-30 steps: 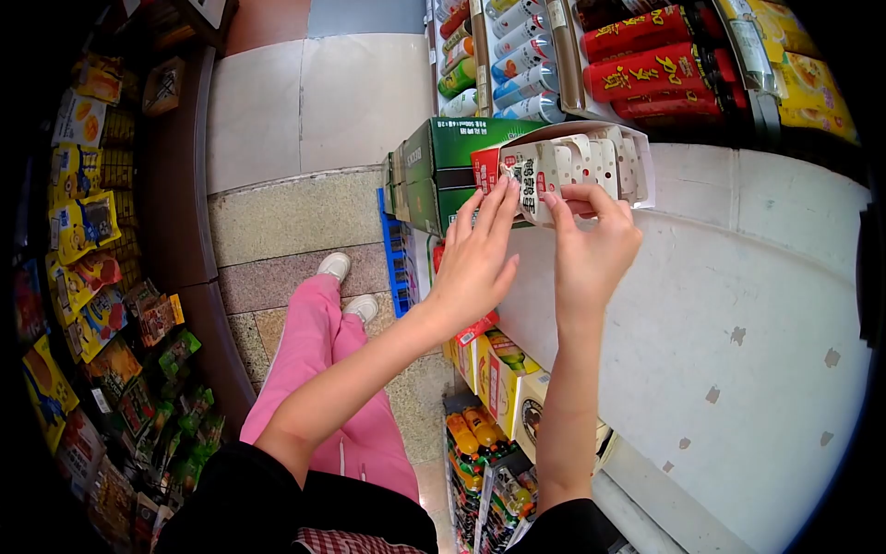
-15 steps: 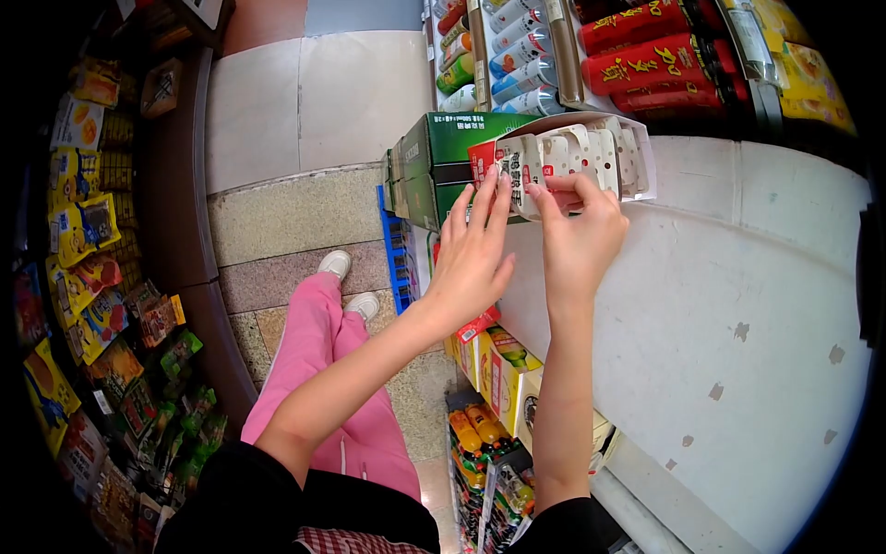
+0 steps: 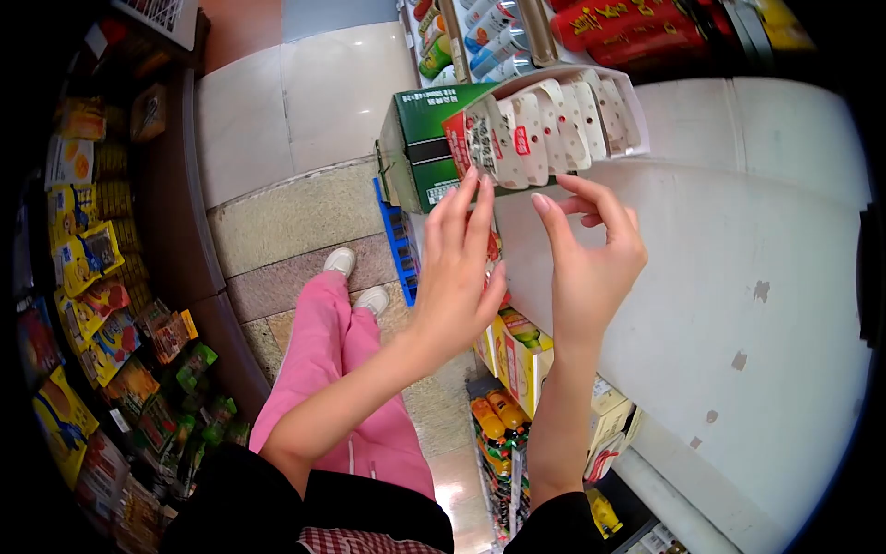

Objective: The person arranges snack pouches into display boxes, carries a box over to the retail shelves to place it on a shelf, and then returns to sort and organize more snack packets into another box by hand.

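An open display box [image 3: 637, 115] holds several upright white packets [image 3: 551, 120] with dots and red labels. It lies beside a green carton [image 3: 429, 138] at the top middle. My left hand [image 3: 457, 263] is at the near left corner of the display box, fingers extended and fingertips by the first packet; whether they touch it is unclear. Just below the box, my right hand [image 3: 595, 240] has its thumb and index finger apart, with nothing between them.
Rows of cans [image 3: 498, 42] and red bottles [image 3: 637, 28] stand beyond the box. A pale counter [image 3: 701, 240] spreads to the right. Hanging snack bags [image 3: 88, 258] line the left side. Yellow boxes [image 3: 521, 360] and orange bottles [image 3: 498, 415] sit below the counter edge.
My right hand has let go of the packet and drawn back from the box, its thumb and finger now apart. The view has shifted, and the box appears higher in it.
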Tool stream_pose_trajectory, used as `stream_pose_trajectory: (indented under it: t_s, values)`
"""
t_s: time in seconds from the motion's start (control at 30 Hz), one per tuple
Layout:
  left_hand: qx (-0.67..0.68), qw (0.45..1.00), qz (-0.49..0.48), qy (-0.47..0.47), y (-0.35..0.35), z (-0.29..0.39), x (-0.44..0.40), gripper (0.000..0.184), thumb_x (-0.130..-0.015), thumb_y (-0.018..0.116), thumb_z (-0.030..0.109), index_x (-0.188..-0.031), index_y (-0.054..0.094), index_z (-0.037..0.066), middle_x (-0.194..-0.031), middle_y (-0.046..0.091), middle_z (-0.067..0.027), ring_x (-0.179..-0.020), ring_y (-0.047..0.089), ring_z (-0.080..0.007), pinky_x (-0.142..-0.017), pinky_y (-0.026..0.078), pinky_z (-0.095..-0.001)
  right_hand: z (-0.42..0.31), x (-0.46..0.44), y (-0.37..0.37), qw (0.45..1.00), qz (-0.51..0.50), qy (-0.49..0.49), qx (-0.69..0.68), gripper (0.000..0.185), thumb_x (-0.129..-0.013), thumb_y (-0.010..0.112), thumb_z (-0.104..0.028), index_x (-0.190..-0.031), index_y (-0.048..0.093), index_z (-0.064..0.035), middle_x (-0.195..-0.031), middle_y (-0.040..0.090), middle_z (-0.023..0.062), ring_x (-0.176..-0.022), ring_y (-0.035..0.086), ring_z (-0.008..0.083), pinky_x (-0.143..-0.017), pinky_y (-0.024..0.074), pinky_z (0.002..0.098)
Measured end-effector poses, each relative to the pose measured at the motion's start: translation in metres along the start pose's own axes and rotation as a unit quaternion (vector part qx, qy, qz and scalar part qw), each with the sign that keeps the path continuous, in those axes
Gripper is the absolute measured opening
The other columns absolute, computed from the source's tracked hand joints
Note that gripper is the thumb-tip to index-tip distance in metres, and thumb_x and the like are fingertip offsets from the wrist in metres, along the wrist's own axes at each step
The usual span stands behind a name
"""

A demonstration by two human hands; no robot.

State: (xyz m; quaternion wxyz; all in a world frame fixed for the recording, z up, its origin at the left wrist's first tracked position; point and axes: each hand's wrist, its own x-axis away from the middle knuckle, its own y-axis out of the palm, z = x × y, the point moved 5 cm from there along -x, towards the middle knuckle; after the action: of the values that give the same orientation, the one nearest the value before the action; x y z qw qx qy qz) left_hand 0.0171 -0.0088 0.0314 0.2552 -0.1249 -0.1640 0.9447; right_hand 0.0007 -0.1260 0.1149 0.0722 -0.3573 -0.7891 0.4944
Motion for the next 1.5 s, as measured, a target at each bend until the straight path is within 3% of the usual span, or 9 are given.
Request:
stream_pose_trajectory:
  t_s: [0.13, 0.5, 0.73, 0.83, 1.0, 1.1, 1.13, 1.27, 1.5]
  values:
    - [0.012, 1.0, 0.028, -0.001, 0.0, 0.004, 0.026, 0.061, -0.077, 0.062, -0.001, -0.136, 0.047, 0.0, -0.133, 0.048, -0.0177, -0.12, 0.046, -0.0343, -0.103, 0.035, -0.0422, 0.015, 0.027, -0.024, 0.999, 0.011, 0.034, -0.005, 0.024, -0.073, 0.081, -0.013, -0.095, 0.072, -0.0124, -0.077, 0.067, -0.0032, -0.078, 0.053, 0.0157, -0.08, 0.0383, 0.0322]
    - [-0.03, 0.995, -0.086, -0.039, 0.081, -0.068, 0.095, 0.04, -0.075, 0.06, -0.002, -0.114, 0.056, 0.001, -0.11, 0.056, -0.0155, -0.102, 0.05, -0.0336, -0.09, 0.04, -0.0415, 0.094, 0.137, -0.043, 0.972, 0.047, 0.212, -0.093, 0.022, -0.074, 0.08, -0.01, -0.094, 0.073, -0.0089, -0.078, 0.069, 0.001, -0.078, 0.054, 0.0169, -0.072, 0.0427, 0.0317]
    - [0.098, 0.91, -0.18, -0.361, 0.185, -0.243, 0.164, 0.028, -0.084, 0.064, 0.009, -0.111, 0.063, 0.003, -0.094, 0.062, -0.0034, -0.085, 0.057, -0.0174, -0.08, 0.047, -0.0331, 0.138, 0.216, -0.019, 0.944, 0.045, 0.302, -0.124, 0.021, -0.074, 0.08, -0.011, -0.093, 0.073, -0.009, -0.078, 0.069, 0.0013, -0.076, 0.053, 0.0173, -0.071, 0.0421, 0.0313]
    - [0.158, 0.815, -0.187, -0.525, 0.217, -0.288, 0.179, 0.03, -0.085, 0.066, 0.021, -0.112, 0.064, 0.007, -0.094, 0.061, -0.0008, -0.079, 0.052, -0.01, -0.073, 0.044, -0.0273, 0.155, 0.243, 0.0, 0.932, 0.048, 0.33, -0.142, 0.02, -0.074, 0.08, -0.01, -0.094, 0.073, -0.0088, -0.078, 0.069, 0.0017, -0.076, 0.053, 0.0176, -0.072, 0.0423, 0.0309]
    - [0.165, 0.761, -0.123, -0.615, 0.26, -0.363, 0.196, 0.024, -0.087, 0.069, 0.03, -0.098, 0.061, 0.01, -0.085, 0.055, 0.0014, -0.055, 0.036, -0.0082, -0.05, 0.029, -0.0265, 0.178, 0.273, 0.027, 0.915, 0.04, 0.37, -0.159, 0.02, -0.075, 0.079, -0.01, -0.094, 0.073, -0.0088, -0.078, 0.069, 0.0021, -0.076, 0.054, 0.0181, -0.071, 0.0431, 0.0312]
    - [0.179, 0.772, -0.134, -0.595, 0.272, -0.39, 0.199, 0.027, -0.085, 0.071, 0.03, -0.099, 0.063, 0.009, -0.087, 0.054, 0.0006, -0.054, 0.035, -0.0077, -0.049, 0.028, -0.0262, 0.185, 0.283, 0.037, 0.904, 0.035, 0.392, -0.17, 0.02, -0.074, 0.079, -0.007, -0.093, 0.073, -0.0066, -0.079, 0.069, 0.0039, -0.077, 0.054, 0.0167, -0.072, 0.0429, 0.0302]
    - [0.193, 0.79, -0.154, -0.562, 0.274, -0.39, 0.198, 0.03, -0.084, 0.073, 0.032, -0.102, 0.065, 0.01, -0.097, 0.058, -0.001, -0.066, 0.045, -0.011, -0.06, 0.038, -0.0283, 0.187, 0.286, 0.04, 0.9, 0.034, 0.398, -0.175, 0.02, -0.074, 0.078, -0.005, -0.093, 0.073, -0.0055, -0.079, 0.069, 0.0048, -0.078, 0.054, 0.0159, -0.073, 0.0427, 0.0297]
    - [0.197, 0.751, -0.136, -0.615, 0.287, -0.396, 0.198, 0.037, -0.08, 0.077, 0.034, -0.109, 0.067, 0.014, -0.119, 0.062, -0.0017, -0.105, 0.048, -0.0219, -0.096, 0.037, -0.0376, 0.197, 0.3, 0.048, 0.893, 0.023, 0.412, -0.18, 0.019, -0.075, 0.078, -0.006, -0.093, 0.073, -0.0056, -0.08, 0.069, 0.0044, -0.078, 0.055, 0.0158, -0.072, 0.0429, 0.0295]
    - [0.204, 0.74, -0.086, -0.635, 0.302, -0.43, 0.198, 0.03, -0.079, 0.079, 0.025, -0.105, 0.066, 0.015, -0.1, 0.064, 0.002, -0.091, 0.053, -0.0146, -0.085, 0.04, -0.0325, 0.206, 0.309, 0.055, 0.891, 0.016, 0.416, -0.184, 0.019, -0.077, 0.077, -0.006, -0.095, 0.073, -0.0051, -0.081, 0.069, 0.0049, -0.077, 0.055, 0.0162, -0.072, 0.0431, 0.0291]
